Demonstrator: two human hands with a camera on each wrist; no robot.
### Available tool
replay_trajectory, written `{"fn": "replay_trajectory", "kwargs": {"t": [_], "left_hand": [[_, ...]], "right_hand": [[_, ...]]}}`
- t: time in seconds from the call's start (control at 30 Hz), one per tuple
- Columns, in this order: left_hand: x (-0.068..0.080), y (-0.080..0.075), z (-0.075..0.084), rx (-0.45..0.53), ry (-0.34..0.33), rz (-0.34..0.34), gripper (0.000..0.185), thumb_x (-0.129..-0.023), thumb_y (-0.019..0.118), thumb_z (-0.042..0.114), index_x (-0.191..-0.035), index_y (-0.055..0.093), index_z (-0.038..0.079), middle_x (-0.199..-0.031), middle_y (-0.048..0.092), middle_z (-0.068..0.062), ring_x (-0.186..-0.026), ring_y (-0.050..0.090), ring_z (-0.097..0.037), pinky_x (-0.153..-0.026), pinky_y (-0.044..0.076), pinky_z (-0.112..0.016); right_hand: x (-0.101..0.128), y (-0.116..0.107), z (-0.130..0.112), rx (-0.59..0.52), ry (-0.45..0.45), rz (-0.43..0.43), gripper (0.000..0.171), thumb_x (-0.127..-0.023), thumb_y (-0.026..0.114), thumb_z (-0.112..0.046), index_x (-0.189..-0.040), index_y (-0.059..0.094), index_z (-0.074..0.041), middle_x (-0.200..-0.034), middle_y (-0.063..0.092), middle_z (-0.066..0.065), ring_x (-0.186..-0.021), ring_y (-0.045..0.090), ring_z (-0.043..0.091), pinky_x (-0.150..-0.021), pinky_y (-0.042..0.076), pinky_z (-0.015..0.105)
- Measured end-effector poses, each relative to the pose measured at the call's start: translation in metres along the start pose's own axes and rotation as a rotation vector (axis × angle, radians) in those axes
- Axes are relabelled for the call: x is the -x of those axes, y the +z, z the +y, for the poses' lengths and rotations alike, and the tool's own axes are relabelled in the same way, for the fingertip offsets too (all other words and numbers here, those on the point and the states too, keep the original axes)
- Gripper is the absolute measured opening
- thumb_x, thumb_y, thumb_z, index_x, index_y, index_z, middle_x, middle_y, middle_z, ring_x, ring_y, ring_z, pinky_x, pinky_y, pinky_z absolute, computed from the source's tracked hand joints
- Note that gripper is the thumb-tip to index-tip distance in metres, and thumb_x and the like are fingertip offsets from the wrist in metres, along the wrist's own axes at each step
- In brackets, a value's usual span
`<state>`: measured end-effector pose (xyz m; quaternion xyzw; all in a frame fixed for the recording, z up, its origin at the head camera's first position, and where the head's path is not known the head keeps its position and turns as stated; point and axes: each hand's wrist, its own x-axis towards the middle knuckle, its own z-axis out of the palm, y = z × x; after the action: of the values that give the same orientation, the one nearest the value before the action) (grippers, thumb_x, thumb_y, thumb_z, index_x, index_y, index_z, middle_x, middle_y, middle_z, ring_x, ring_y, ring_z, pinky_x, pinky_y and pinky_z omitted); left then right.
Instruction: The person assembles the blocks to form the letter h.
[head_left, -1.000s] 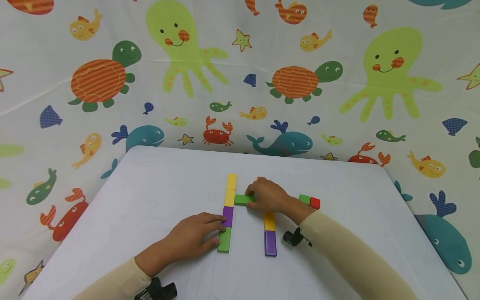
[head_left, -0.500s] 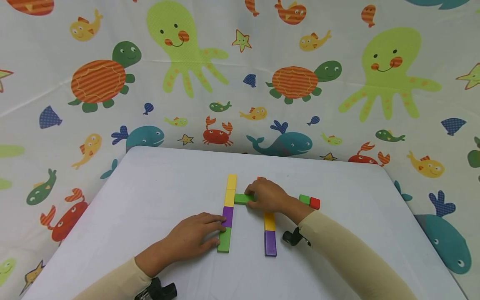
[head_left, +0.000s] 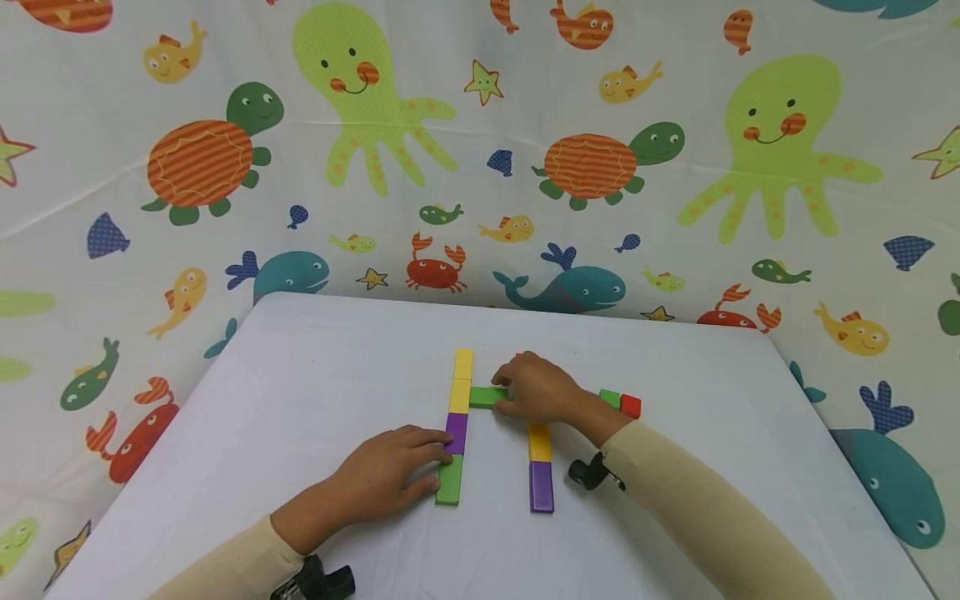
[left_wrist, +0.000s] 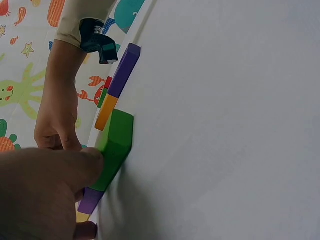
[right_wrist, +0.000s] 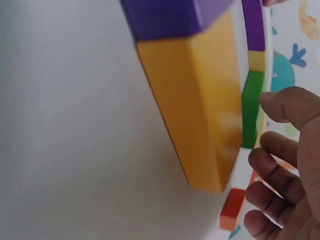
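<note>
In the head view my left hand (head_left: 390, 473) lies at the left column, its fingertips on the purple block (head_left: 456, 433) and its thumb at the side of the green block (head_left: 448, 483). Two yellow blocks (head_left: 462, 379) continue that column away from me. A green crosspiece block (head_left: 486, 397) runs right from the column, with my right hand (head_left: 540, 387) over its right end. The right wrist view shows my right fingers (right_wrist: 272, 170) spread apart, the thumb overlapping the green block (right_wrist: 252, 110). The right column has a yellow block (head_left: 539, 442) and a purple block (head_left: 542, 487); my right hand covers its middle.
Right of my right wrist, a small green block (head_left: 609, 398) and a red block (head_left: 631, 407) sit side by side. An orange-red block (right_wrist: 232, 207) lies beyond the yellow one. A white cloth (head_left: 337, 358) covers the table, and a sea-animal curtain (head_left: 480, 192) hangs behind.
My right hand's fingertips have lifted and spread slightly from the green crosspiece block, showing more of it. My left hand and the columns stay in place.
</note>
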<state>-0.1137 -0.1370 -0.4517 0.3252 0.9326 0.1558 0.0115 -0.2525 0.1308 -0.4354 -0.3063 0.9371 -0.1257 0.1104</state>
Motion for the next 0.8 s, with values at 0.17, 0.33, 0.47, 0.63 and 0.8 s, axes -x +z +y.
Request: {"fn": "replay_trajectory", "kwargs": {"t": [0.17,0.33,0.47,0.63,0.8], "left_hand": [[0.0,0.0,0.0,0.0,-0.001,-0.005,0.029,-0.097,0.072,0.035,-0.124,0.07,0.026,-0.143,0.058,0.007,-0.131,0.054,-0.019,-0.104,0.049,-0.044],[0.0,0.0,0.0,0.004,0.0,-0.002,0.028,-0.097,0.072,0.035,-0.123,0.07,0.025,-0.143,0.058,0.007,-0.132,0.054,-0.019,-0.105,0.049,-0.044],[0.0,-0.001,0.0,0.008,-0.003,-0.005,0.029,-0.097,0.072,0.035,-0.123,0.071,0.025,-0.143,0.058,0.006,-0.131,0.054,-0.019,-0.104,0.049,-0.045],[-0.001,-0.001,0.001,0.009,-0.004,-0.012,0.03,-0.096,0.072,0.035,-0.124,0.071,0.024,-0.143,0.059,0.006,-0.131,0.055,-0.02,-0.103,0.05,-0.045],[0.0,-0.002,0.001,0.01,0.002,-0.008,0.031,-0.096,0.072,0.036,-0.124,0.071,0.025,-0.143,0.059,0.006,-0.131,0.055,-0.019,-0.103,0.05,-0.045]], "right_hand": [[0.004,-0.007,0.009,-0.019,0.049,0.016,0.04,-0.087,0.081,-0.04,-0.123,0.075,-0.023,-0.111,0.069,-0.01,-0.107,0.054,0.014,-0.091,0.053,0.032],[0.009,-0.011,0.023,-0.018,0.105,0.026,0.041,-0.088,0.079,-0.041,-0.125,0.074,-0.023,-0.113,0.069,-0.009,-0.11,0.055,0.015,-0.095,0.053,0.037],[0.017,-0.016,0.034,-0.042,0.115,0.045,0.041,-0.088,0.08,-0.039,-0.124,0.074,-0.021,-0.113,0.069,-0.005,-0.113,0.056,0.019,-0.097,0.053,0.043],[0.028,-0.021,0.047,-0.061,0.121,0.063,0.042,-0.088,0.08,-0.037,-0.125,0.073,-0.019,-0.114,0.068,-0.003,-0.115,0.055,0.022,-0.097,0.053,0.045],[0.038,-0.025,0.059,-0.059,0.145,0.064,0.043,-0.089,0.08,-0.036,-0.127,0.072,-0.018,-0.116,0.068,-0.001,-0.117,0.055,0.024,-0.1,0.052,0.048]]}}
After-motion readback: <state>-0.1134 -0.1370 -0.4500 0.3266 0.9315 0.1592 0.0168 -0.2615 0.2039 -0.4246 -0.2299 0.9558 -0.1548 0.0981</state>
